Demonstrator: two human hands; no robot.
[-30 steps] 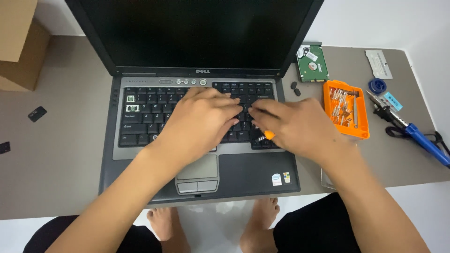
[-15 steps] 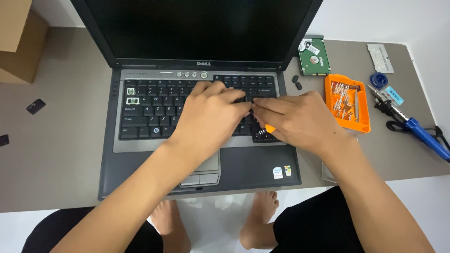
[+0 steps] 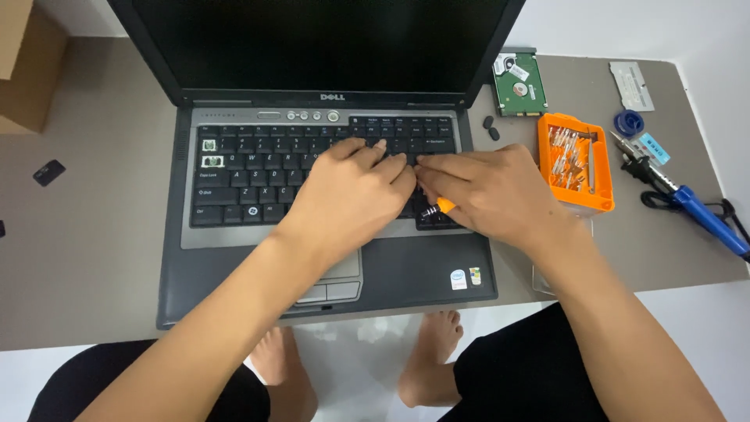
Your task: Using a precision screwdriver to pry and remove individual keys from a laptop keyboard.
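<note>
1. An open grey laptop (image 3: pixel 258 273) sat in the middle of the desk (image 3: pixel 94 258), its screen dark.
2. The left hand (image 3: pixel 348 195) lay curled on the black keyboard (image 3: pixel 242 184), fingertips pressed down on the keys near the centre; whether it gripped anything I could not tell.
3. The right hand (image 3: pixel 488 191) lay just beside it, at its 3 o'clock, closed around a small screwdriver with an orange handle (image 3: pixel 439 207), whose tip pointed toward the left hand.
4. Two keys were off at the keyboard's 9 o'clock edge.
5. At 3 o'clock from the laptop stood an orange bit case (image 3: pixel 576 162), with a bare hard drive (image 3: pixel 519 84) at its 11 o'clock and a blue soldering iron (image 3: pixel 695 207) farther right.
</note>
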